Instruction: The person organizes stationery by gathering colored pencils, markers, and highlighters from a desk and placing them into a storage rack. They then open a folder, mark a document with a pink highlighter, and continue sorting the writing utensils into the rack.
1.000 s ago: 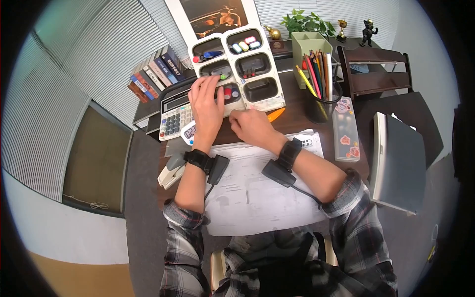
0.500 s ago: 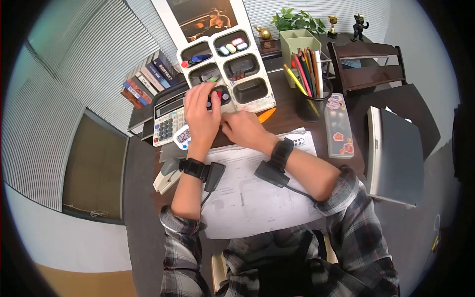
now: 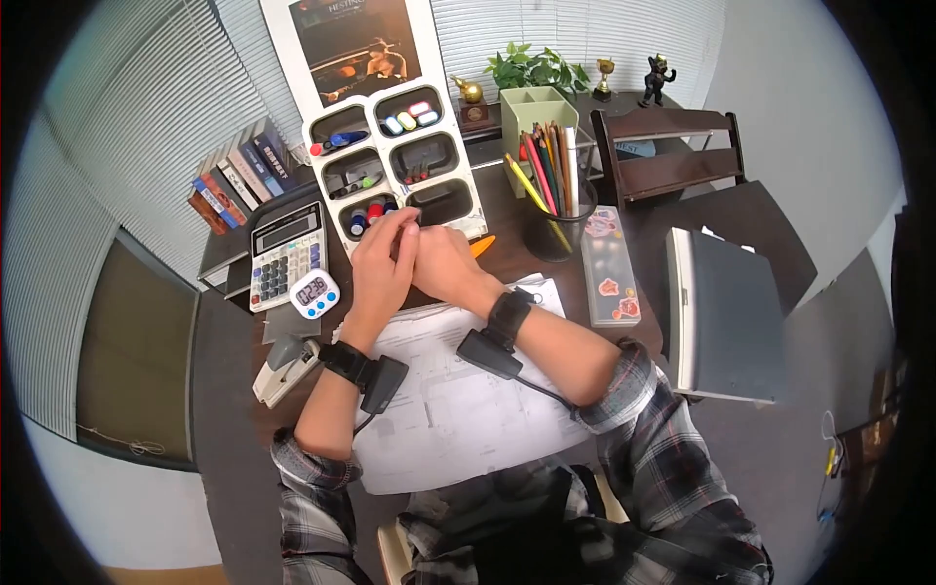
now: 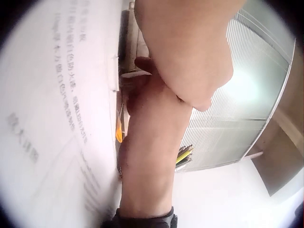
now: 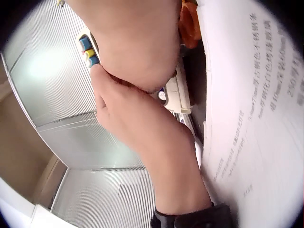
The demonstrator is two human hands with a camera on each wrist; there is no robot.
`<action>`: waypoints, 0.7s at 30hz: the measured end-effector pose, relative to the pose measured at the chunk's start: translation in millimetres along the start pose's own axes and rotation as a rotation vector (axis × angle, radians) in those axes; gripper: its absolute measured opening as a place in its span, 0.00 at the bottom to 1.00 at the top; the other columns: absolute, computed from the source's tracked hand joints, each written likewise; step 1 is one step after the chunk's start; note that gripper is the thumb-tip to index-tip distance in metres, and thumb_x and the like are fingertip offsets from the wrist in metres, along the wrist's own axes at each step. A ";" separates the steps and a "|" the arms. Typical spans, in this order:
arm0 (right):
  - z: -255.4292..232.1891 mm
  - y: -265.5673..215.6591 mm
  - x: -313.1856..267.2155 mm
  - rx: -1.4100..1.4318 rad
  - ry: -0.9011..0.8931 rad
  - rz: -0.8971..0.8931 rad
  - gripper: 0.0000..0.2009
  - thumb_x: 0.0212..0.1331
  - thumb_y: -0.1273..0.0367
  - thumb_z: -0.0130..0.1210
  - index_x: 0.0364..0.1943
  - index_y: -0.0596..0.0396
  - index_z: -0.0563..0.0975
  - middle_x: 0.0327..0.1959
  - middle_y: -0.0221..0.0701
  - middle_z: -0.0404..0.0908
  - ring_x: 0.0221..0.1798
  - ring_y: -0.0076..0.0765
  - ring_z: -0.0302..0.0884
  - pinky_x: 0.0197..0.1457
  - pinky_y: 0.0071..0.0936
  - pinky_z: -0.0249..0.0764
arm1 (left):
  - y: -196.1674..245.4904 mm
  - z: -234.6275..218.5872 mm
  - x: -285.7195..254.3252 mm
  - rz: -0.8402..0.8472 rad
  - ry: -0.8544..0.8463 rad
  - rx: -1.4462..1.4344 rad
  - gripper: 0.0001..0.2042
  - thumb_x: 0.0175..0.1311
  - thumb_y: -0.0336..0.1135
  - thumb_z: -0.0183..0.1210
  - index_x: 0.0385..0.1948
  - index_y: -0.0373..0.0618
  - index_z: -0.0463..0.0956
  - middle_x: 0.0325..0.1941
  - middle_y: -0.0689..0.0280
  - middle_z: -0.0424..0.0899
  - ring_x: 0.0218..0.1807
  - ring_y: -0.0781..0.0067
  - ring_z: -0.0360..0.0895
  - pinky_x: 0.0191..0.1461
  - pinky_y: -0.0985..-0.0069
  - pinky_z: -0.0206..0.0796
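Note:
My left hand (image 3: 383,263) and my right hand (image 3: 446,265) meet just in front of a white desk organizer (image 3: 477,212). The left fingers reach over the right hand's fingertips. In the left wrist view the left hand (image 4: 190,52) overlaps the right hand (image 4: 154,114), hiding most of the fingers. From the right wrist view, the left hand's (image 5: 137,114) fingers pass behind the right hand (image 5: 137,42). I cannot tell what is between them. Beyond the left fingers, blue and red capped items (image 3: 374,213) stand in the organizer's lower left compartment.
Printed sheets (image 3: 468,409) lie under the forearms. To the left are a calculator (image 3: 288,263), a timer (image 3: 314,292) and a stapler (image 3: 288,372). On the right stand a pencil cup (image 3: 556,229), a stickered case (image 3: 612,273) and a dark binder (image 3: 731,312). An orange item (image 3: 483,246) lies beside the organizer.
Both hands have drawn back from the organizer's lower left compartment and come together, uncovering the capped items and the timer. The whole head view has shifted left.

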State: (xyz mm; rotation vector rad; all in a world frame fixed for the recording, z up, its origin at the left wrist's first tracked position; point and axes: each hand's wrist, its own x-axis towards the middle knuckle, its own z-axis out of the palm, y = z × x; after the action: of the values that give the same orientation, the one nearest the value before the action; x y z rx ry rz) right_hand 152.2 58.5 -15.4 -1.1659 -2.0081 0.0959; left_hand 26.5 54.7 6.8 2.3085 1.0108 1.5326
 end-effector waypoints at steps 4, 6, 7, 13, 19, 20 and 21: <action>-24.8 -11.8 7.3 -0.015 0.076 0.032 0.09 0.58 0.67 0.54 0.34 0.57 0.80 0.27 0.45 0.83 0.32 0.56 0.82 0.36 0.46 0.77 | -6.2 0.4 -1.7 0.012 0.102 -0.041 0.10 0.71 0.31 0.54 0.47 0.38 0.79 0.42 0.56 0.85 0.39 0.62 0.83 0.43 0.72 0.73; -40.0 -16.5 9.9 -0.003 0.185 -0.001 0.09 0.59 0.67 0.54 0.35 0.58 0.80 0.28 0.45 0.83 0.32 0.56 0.82 0.35 0.46 0.77 | -7.6 -0.1 -2.7 -0.013 0.143 -0.043 0.09 0.71 0.31 0.53 0.46 0.38 0.79 0.42 0.57 0.84 0.37 0.63 0.82 0.42 0.71 0.73; -55.2 -22.8 10.2 -0.008 0.297 -0.002 0.08 0.59 0.67 0.55 0.36 0.57 0.80 0.28 0.44 0.83 0.32 0.54 0.82 0.36 0.45 0.77 | -8.7 0.1 -3.5 -0.051 0.128 -0.063 0.09 0.71 0.31 0.53 0.46 0.38 0.79 0.41 0.57 0.84 0.35 0.63 0.81 0.40 0.72 0.73; -134.3 -4.4 -9.6 -0.366 0.753 0.081 0.23 0.53 0.63 0.67 0.50 0.59 0.74 0.47 0.42 0.78 0.51 0.50 0.75 0.53 0.42 0.72 | -13.1 5.1 -8.1 -0.154 0.025 -0.187 0.09 0.71 0.32 0.53 0.45 0.38 0.79 0.31 0.56 0.83 0.28 0.69 0.80 0.33 0.74 0.70; -144.4 29.9 -22.1 -0.415 0.506 0.409 0.44 0.45 0.50 0.72 0.58 0.72 0.66 0.54 0.58 0.75 0.58 0.62 0.74 0.59 0.50 0.71 | -13.1 6.2 -8.5 -0.140 0.014 -0.158 0.09 0.72 0.33 0.53 0.45 0.38 0.79 0.28 0.58 0.83 0.27 0.71 0.81 0.31 0.76 0.71; -145.4 31.1 -20.5 -0.408 0.506 0.416 0.44 0.45 0.50 0.72 0.58 0.72 0.66 0.54 0.58 0.75 0.58 0.62 0.74 0.59 0.50 0.71 | -12.1 5.9 -8.9 -0.142 0.007 -0.152 0.09 0.72 0.33 0.53 0.45 0.38 0.79 0.28 0.58 0.83 0.27 0.71 0.81 0.31 0.76 0.71; -148.2 31.3 -18.9 -0.342 0.438 0.485 0.42 0.46 0.51 0.71 0.57 0.71 0.67 0.49 0.57 0.78 0.53 0.61 0.77 0.55 0.50 0.73 | -10.8 5.8 -9.0 -0.160 0.007 -0.165 0.09 0.72 0.33 0.53 0.44 0.38 0.79 0.27 0.60 0.83 0.26 0.73 0.81 0.31 0.76 0.71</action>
State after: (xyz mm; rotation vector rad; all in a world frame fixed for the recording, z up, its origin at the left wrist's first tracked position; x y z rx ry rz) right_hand 277.6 16.8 61.0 -1.7074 -1.3610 -0.2510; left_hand 24.8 58.3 -7.9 2.0605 1.0029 1.5019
